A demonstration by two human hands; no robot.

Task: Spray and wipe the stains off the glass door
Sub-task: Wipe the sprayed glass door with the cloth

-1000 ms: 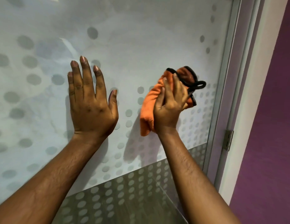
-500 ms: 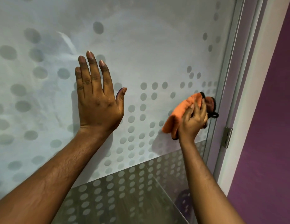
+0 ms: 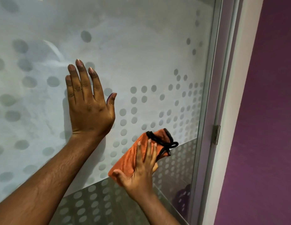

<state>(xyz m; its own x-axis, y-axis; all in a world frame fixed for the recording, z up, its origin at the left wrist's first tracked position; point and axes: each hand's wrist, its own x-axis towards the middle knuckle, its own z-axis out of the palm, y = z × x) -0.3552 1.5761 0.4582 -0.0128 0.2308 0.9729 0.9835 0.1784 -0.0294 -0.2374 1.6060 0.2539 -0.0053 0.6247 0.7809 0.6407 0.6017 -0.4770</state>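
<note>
- Glass door [image 3: 141, 46] fills the view ahead, a frosted pane printed with grey dots that crowd toward its lower right, then turning clear along a slanted line near the bottom.
- No distinct stain shows; only faint cloudy streaks at upper left.
- Orange cloth [image 3: 130, 158], black-edged with a small loop, is pressed flat on the pane right at that slanted line, likely so its whole face rubs the glass.
- Right hand [image 3: 141, 174] spreads over the cloth, fingers splayed, pinning rather than gripping it.
- Left hand [image 3: 89, 111] lies open and flat on the glass, holding nothing, probably steadying the door.
- Metal frame [image 3: 206, 111] and hinge [image 3: 215, 134] stand just right, beside a purple wall [image 3: 271, 111].
</note>
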